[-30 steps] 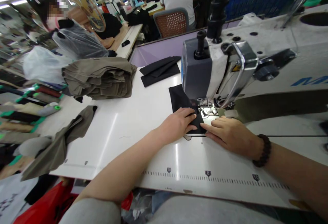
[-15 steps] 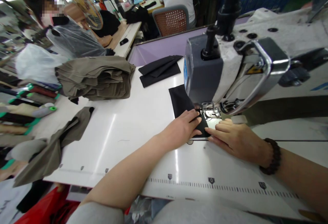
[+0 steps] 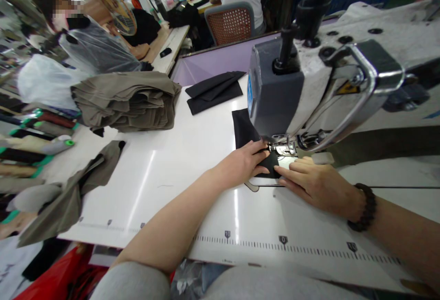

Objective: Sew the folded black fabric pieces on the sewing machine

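A piece of black fabric (image 3: 243, 128) lies on the sewing machine bed, partly under the machine head (image 3: 275, 91) and beside the presser foot (image 3: 282, 150). My left hand (image 3: 240, 165) rests flat on it, fingers spread, with the fingertips close to the left of the foot. On the other side, my right hand (image 3: 311, 183) lies on the bed with its index finger stretched out to the fabric's near right edge. Its other fingers are loosely bent near the foot. The needle tip is too small to make out.
Behind the bed lies folded black fabric (image 3: 215, 91), left of it a stack of brown-grey fabric pieces (image 3: 127, 100). Another brown-grey piece (image 3: 68, 199) hangs over the left edge near thread spools (image 3: 51, 146). A chair (image 3: 230, 23) and co-workers are beyond.
The black fabric has slid a little away from me along the bed, and my left hand has moved forward with it. My right hand has stayed almost in place.
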`<state>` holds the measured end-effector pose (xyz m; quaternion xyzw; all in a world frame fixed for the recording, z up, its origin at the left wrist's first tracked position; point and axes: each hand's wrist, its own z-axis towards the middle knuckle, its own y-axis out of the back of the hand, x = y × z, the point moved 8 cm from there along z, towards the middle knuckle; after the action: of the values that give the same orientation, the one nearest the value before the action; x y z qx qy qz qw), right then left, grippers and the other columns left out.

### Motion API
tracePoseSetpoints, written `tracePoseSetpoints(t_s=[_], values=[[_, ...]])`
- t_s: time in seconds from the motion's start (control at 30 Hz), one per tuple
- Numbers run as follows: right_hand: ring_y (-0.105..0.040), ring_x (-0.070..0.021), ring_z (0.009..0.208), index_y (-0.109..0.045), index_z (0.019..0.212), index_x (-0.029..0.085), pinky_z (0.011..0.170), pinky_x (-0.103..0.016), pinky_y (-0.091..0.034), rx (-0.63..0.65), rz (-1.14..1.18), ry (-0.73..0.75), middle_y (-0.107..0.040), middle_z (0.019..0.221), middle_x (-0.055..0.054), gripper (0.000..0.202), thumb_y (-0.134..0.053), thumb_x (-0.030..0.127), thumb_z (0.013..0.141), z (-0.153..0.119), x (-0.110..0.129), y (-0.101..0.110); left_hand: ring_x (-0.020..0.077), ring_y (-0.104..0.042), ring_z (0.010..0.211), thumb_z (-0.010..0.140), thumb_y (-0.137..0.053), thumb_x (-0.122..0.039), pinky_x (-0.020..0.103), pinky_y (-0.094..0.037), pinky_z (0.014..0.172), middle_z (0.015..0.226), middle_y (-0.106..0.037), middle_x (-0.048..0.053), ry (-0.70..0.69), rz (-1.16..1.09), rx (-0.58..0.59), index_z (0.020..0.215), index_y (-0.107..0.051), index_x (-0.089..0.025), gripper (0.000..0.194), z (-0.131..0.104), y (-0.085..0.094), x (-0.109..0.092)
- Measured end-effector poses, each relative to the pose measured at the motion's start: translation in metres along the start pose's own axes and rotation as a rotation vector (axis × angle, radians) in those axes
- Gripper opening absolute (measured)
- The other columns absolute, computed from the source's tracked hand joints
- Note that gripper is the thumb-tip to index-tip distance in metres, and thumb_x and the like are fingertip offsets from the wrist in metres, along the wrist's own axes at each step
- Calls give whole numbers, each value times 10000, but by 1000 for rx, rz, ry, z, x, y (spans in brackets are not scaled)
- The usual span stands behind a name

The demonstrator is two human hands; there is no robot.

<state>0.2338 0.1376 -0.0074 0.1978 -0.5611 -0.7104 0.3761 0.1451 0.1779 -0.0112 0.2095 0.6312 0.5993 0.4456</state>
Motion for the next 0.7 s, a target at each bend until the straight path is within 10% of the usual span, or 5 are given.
tracePoseSetpoints(t_s=[0.7], values=[[-544, -148, 663, -617, 1021, 128, 610, -277, -378, 29, 6, -38, -614, 712, -62, 320, -383, 312, 904, -1, -4, -6, 230, -479, 1164, 854, -529, -297, 372, -420, 976, 1185, -540, 142, -30, 2, -39, 1091, -556, -89, 317, 0, 3, 4]])
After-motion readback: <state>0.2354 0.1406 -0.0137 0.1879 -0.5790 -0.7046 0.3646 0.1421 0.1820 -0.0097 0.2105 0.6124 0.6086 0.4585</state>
